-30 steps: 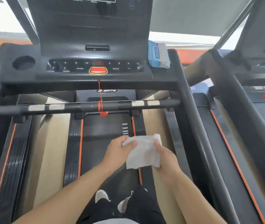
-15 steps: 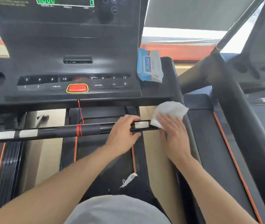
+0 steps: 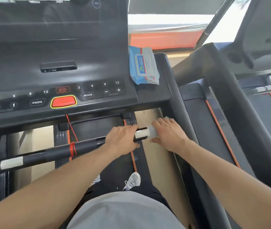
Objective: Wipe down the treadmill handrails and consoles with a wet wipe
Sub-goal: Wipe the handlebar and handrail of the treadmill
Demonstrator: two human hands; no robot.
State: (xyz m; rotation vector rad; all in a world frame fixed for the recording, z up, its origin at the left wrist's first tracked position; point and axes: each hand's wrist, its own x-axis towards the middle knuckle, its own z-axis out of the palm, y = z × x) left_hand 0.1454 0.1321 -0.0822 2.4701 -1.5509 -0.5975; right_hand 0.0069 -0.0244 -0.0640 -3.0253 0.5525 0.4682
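A black front handrail bar (image 3: 57, 152) with silver sensor patches runs across the treadmill below the console (image 3: 62, 96). My left hand (image 3: 123, 139) wraps around the bar right of its middle. My right hand (image 3: 167, 133) presses a white wet wipe (image 3: 153, 131) around the bar's right end, beside a silver patch (image 3: 141, 133). Most of the wipe is hidden under my fingers. The right side handrail (image 3: 177, 103) runs past my right hand.
A blue pack of wet wipes (image 3: 143, 66) lies on the console's right corner. A red safety cord (image 3: 73, 147) is tied around the bar. A second treadmill (image 3: 247, 80) stands close on the right. My shoes (image 3: 131, 180) stand on the belt below.
The camera has moved closer to the console. My right hand has closed the wipe down around the bar's right end; earlier the wipe lay on the side handrail. My left hand stays on the bar.
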